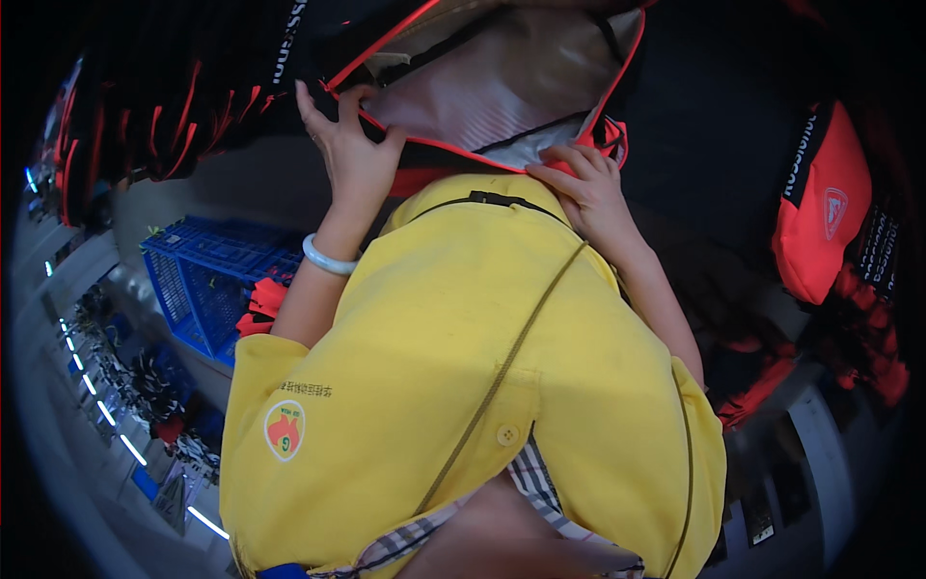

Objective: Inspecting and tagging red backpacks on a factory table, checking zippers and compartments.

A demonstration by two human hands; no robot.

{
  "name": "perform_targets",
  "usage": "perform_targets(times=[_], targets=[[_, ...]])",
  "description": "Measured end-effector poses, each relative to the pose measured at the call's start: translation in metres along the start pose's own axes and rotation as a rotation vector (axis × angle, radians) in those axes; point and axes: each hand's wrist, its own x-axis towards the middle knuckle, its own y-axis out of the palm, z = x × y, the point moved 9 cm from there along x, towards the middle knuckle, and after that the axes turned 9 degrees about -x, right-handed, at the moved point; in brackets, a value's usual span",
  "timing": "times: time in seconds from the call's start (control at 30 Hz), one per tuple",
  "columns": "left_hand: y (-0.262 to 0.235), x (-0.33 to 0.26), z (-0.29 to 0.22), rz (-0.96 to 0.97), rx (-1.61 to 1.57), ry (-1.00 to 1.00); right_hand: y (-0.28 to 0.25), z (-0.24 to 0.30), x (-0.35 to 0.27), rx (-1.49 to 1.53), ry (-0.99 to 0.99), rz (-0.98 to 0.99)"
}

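The right grip (pixel 595 193) pinches the red-piped edge of a black fabric bag with a shiny, silvery, rippled lining (pixel 492 92), lying open at the top centre of the frame. The left grip (pixel 359 159) spreads its fingers at the same edge; whether it pinches, I cannot tell. At right, a soft, rounded red pouch (pixel 831 217) bears white lettering and a logo. A blue perforated plastic crate (pixel 198 280) stands at left, red-and-black fabric (pixel 262 304) at its right side.

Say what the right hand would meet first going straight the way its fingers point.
The right hand would first meet the red trim of the open bag, which it seems to touch; depth beyond is unclear.
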Motion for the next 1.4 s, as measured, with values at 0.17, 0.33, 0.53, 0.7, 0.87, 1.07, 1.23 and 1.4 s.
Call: perform_targets(times=[0.17, 0.33, 0.53, 0.7, 0.87, 1.07, 1.23, 1.4], targets=[[-0.019, 0.04, -0.039, -0.061, -0.06, 0.39, 0.001, -0.006, 0.003, -0.042, 0.021, 0.033], [-0.011, 0.092, -0.019, 0.078, -0.321, 0.107, -0.004, -0.01, 0.018, -0.115, 0.007, -0.038], [-0.003, 0.043, -0.089, 0.418, -0.955, 0.08, -0.016, -0.042, 0.02, -0.179, 0.109, 0.212], [-0.012, 0.004, -0.111, 0.347, -0.592, 0.23, -0.082, -0.017, 0.035, 0.523, 0.247, -0.228], [-0.015, 0.0, -0.121, 0.291, -0.534, 0.309, -0.054, 0.008, 0.066, 0.954, 0.278, -0.13], [-0.013, -0.004, -0.115, 0.306, -0.487, 0.302, -0.067, 0.034, 0.067, 0.653, 0.072, -0.19], [-0.011, -0.004, -0.112, 0.261, -0.529, 0.305, -0.08, 0.071, 0.068, 0.438, -0.23, -0.207], [-0.008, -0.005, -0.102, 0.307, -0.562, 0.23, -0.083, 0.077, 0.071, 0.398, -0.334, -0.172]])
